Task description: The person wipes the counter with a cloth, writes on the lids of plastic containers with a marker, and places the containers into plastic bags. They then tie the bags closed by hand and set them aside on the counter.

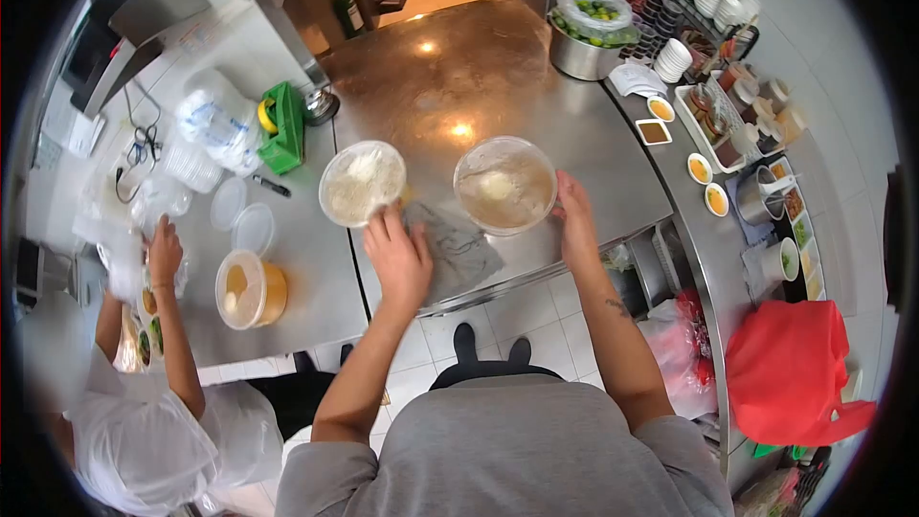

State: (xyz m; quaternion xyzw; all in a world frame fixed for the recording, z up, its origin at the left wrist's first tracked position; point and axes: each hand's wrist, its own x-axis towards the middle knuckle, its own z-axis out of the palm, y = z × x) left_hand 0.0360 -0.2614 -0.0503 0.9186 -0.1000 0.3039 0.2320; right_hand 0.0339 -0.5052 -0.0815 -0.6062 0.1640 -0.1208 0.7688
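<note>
Two round clear plastic tubs stand side by side on the steel counter in front of me. The left tub (335,193) holds a pale, powdery or crumbly food. A cloudy brownish liquid with a pale lump fills the right tub (479,211). My left hand (397,254) reaches to the near right rim of the left tub, fingers stretched out and apart. Against the right side of the other tub, my right hand (576,220) curves round its wall; some of its fingertips are hidden. A thin grey plastic sheet (459,254) lies between the tubs at the counter's front.
To the left, a co-worker's hands (163,254) work near a tub of yellow broth (273,297), clear lids (254,230) and a green tape dispenser (284,129). On the right stand a pot of limes (582,56), sauce dishes (700,168), condiment trays and a red bag (785,364).
</note>
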